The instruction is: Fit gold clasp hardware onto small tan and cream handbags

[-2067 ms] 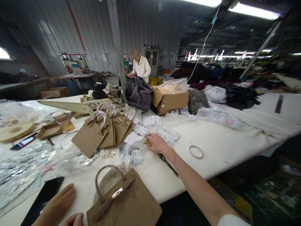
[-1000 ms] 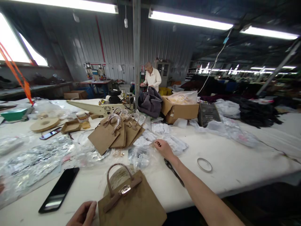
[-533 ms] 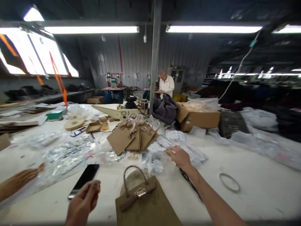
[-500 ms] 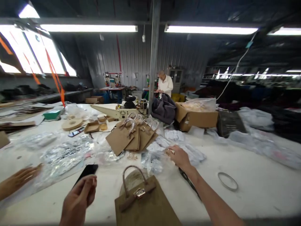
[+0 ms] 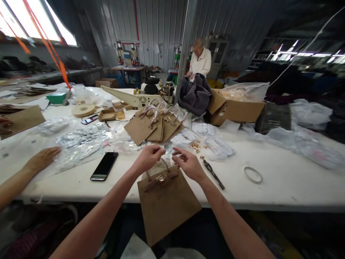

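Note:
A brown handbag panel (image 5: 168, 205) with a looped handle and a metal clasp (image 5: 161, 178) lies partly on the table, its lower part over the front edge. Above the handle, my left hand (image 5: 151, 157) is closed in a pinch; whatever its fingertips hold is too small to make out. My right hand (image 5: 188, 164) faces it just to the right, fingers curled and thumb near the forefinger, with any small piece between them hidden. Small gold-coloured metal fittings (image 5: 196, 145) lie beyond my right hand. Dark-handled pliers (image 5: 213, 173) rest beside my right forearm.
Left of my arm lies a black phone (image 5: 104, 166). Another person's hand (image 5: 43, 158) rests near plastic wrapping (image 5: 83, 140). Several brown bag pieces (image 5: 153, 127) are stacked ahead. A ring (image 5: 253, 175) and an open cardboard box (image 5: 237, 109) are on the right.
The view has tilted down. My right hand has left the fittings, and my left hand has moved away from the phone; both now meet above the handle. A brown panel has appeared at far left.

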A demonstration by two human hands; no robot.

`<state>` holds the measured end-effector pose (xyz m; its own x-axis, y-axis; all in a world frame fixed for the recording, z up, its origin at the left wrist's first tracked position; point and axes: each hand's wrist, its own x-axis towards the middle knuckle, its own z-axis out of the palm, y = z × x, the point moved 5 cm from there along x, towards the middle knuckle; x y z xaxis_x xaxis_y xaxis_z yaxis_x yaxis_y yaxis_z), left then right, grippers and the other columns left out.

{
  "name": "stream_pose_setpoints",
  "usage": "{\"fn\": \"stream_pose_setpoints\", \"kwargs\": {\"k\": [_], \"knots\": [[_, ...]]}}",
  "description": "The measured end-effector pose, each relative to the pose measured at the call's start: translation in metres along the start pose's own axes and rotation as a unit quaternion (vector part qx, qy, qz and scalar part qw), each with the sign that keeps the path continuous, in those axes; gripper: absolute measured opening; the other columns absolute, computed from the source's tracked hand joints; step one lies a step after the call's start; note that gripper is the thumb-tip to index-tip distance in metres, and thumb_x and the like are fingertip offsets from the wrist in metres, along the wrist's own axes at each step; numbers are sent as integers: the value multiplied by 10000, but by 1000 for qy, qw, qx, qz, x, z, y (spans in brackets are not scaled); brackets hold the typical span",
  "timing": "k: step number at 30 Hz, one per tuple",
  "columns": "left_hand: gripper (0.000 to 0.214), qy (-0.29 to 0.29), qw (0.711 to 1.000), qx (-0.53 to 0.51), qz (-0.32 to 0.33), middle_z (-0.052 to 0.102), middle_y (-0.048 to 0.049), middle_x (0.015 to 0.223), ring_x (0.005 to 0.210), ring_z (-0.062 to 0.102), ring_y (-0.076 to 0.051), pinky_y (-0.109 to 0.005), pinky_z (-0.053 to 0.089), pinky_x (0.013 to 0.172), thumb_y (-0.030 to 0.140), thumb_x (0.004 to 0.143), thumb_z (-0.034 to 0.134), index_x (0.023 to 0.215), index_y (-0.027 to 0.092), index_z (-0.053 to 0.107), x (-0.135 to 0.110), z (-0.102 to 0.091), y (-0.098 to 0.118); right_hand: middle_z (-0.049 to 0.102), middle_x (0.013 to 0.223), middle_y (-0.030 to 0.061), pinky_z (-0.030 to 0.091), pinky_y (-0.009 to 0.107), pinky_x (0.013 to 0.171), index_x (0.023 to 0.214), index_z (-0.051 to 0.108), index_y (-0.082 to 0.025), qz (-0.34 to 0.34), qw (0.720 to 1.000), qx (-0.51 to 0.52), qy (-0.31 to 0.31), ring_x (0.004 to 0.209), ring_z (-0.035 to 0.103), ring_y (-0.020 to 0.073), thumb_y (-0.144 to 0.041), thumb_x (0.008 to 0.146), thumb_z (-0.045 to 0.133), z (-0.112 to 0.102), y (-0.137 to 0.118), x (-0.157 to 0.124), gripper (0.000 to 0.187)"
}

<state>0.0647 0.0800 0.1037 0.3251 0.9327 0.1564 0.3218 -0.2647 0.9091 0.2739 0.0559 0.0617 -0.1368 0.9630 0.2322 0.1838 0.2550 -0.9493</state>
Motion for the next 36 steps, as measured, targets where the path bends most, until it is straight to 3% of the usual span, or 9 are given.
{"fn": "stream_pose_setpoints", "kwargs": {"k": [4,10,14,17,20,23,28,32,36], "knots": [[331,-82,996,-19,19,585,13,643,576,481,-118,-246,328,554,352,993,562,760,160,697,10,25,17,797,1129,73,678,313,658,1315,797,-203,-38,994,101,-14,776,752,198,-530,927,845,14,-16,20,510],[267,-37,995,-85,-38,626,10,637,526,549,-130,-232,397,507,396,973,622,976,147,719,4,29,-8,837,1068,76,700,413,847,1186,855,-228,11,991,133,-15,897,810,285,-506,874,896,21,-1,26,419],[614,0,990,-116,-77,690,11,724,542,610,-158,-241,438,497,349,958,642,1490,89,478,-2,30,-24,835,975,74,681,410,859,1133,844,-209,30,993,110,-17,883,806,276,-497,862,893,26,11,24,399],[735,23,994,-78,-73,715,2,795,613,648,-176,-272,485,573,325,975,625,1607,87,335,-9,24,-26,820,961,68,679,376,822,1108,822,-191,56,986,153,-13,860,789,250,-492,796,947,22,14,20,452],[567,58,997,40,-33,741,-35,947,828,698,-213,-338,541,788,325,985,646,1521,179,529,-30,10,-26,805,944,56,672,341,763,1125,820,-186,74,983,166,19,808,762,217,-475,770,971,10,17,15,482],[262,49,982,183,-8,722,-86,1075,1032,674,-287,-439,527,966,297,961,675,1198,218,756,-62,4,-35,813,1006,64,662,332,795,1162,825,-196,69,981,173,51,864,757,215,-422,768,978,-2,21,9,480],[236,67,945,318,-35,606,-144,1392,1290,557,-421,-618,493,1082,258,882,787,1117,275,801,-110,14,-50,808,1046,64,629,346,862,1172,837,-201,70,980,165,90,927,732,222,-398,817,952,-15,22,-14,422],[240,124,940,316,-36,393,-143,1643,1492,393,-455,-668,423,1204,212,875,801,1107,271,781,-124,26,-43,760,1135,48,583,338,931,1276,821,-264,44,997,53,-29,1001,709,213,-332,995,784,-6,2,-52,292],[86,133,958,251,-31,351,-156,1680,1561,352,-403,-622,380,1280,150,937,677,986,217,700,-121,39,-46,690,1154,65,560,351,960,1362,771,-280,-19,977,-121,-174,1060,678,218,-154,1072,565,21,-13,-87,377]]}}
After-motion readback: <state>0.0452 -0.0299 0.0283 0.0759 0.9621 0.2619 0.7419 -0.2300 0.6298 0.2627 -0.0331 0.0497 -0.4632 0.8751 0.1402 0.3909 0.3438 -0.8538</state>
